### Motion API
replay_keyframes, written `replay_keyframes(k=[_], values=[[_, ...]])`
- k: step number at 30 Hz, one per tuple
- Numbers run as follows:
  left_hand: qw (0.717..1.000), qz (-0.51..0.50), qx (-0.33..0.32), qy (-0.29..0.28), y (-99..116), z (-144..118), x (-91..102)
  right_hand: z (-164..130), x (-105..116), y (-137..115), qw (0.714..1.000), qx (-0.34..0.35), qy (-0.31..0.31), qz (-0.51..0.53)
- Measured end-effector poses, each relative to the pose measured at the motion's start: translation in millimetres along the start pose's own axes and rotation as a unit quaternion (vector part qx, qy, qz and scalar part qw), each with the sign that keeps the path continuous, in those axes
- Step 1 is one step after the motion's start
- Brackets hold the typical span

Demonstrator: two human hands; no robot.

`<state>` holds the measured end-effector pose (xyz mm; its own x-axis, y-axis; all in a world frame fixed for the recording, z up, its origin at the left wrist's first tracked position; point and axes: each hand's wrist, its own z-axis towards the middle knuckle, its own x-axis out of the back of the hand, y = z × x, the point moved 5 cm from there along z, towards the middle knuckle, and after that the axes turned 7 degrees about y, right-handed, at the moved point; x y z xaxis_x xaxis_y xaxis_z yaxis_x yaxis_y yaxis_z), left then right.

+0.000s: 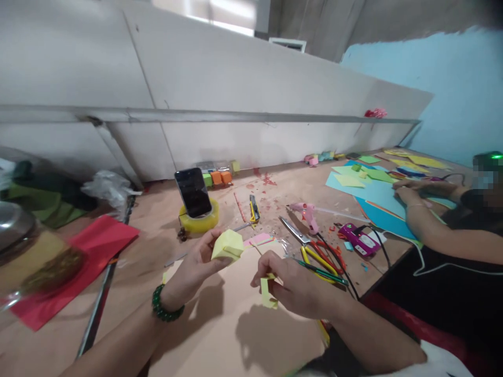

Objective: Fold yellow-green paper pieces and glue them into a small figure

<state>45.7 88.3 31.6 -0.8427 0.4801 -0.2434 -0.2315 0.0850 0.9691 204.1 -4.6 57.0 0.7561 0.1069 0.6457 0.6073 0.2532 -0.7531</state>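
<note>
My left hand (196, 267), with a green bead bracelet (167, 309) at the wrist, is closed round a pale yellow folded paper box (228, 245), held up above the work sheet. To the right and a little lower, my right hand (288, 280) is closed on a smaller folded strip of yellow paper (268, 293). A thin stick (256, 248) juts up from its fingertips; how it is gripped is hidden. Under both hands lies a large peach paper sheet (212, 335). The two yellow paper pieces are apart.
Beyond my hands are a phone (193, 192) on a yellow tape roll (200, 220), a box cutter (254, 208), a pink glue gun (308, 215), scissors (294, 230) and a purple device (359, 240). On the right, a co-worker's arms (428, 214) rest over coloured paper. A jar (35, 256) stands left.
</note>
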Motion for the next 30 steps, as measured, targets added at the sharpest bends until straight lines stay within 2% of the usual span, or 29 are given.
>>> replay_keyframes(k=[3,5,8,11,14,17,19,23,27,30], values=[[1.000,0.006,0.000,-0.016,-1.4,-0.4,-0.6,2.6,3.7,5.1,1.000,0.016,0.008,-0.011],[0.999,-0.002,0.011,-0.031,-0.5,-1.7,-1.9,8.0,4.0,13.8,0.999,0.017,0.038,-0.008],[0.995,-0.015,0.058,-0.075,1.2,-6.2,-7.9,16.4,8.6,27.7,0.992,-0.013,0.126,0.005],[0.978,-0.014,0.125,-0.167,-2.2,-15.1,-21.9,18.6,16.2,31.1,0.970,-0.014,0.238,0.038],[0.964,-0.012,0.126,-0.234,-6.5,-22.9,-35.9,15.4,16.5,27.8,0.948,0.004,0.308,0.083],[0.958,-0.016,0.108,-0.264,-10.0,-27.6,-45.5,13.3,8.5,24.3,0.945,0.014,0.310,0.102],[0.953,-0.026,0.135,-0.270,-13.1,-29.9,-48.3,13.3,3.4,22.5,0.951,0.019,0.288,0.112],[0.952,-0.045,0.176,-0.246,-15.1,-30.3,-44.6,13.5,2.3,16.6,0.952,0.051,0.252,0.167],[0.957,-0.050,0.168,-0.230,-14.0,-29.5,-40.2,14.1,6.9,13.6,0.938,0.088,0.230,0.243],[0.963,-0.047,0.139,-0.228,-9.2,-27.3,-38.3,14.1,13.6,15.2,0.927,0.119,0.230,0.269]])
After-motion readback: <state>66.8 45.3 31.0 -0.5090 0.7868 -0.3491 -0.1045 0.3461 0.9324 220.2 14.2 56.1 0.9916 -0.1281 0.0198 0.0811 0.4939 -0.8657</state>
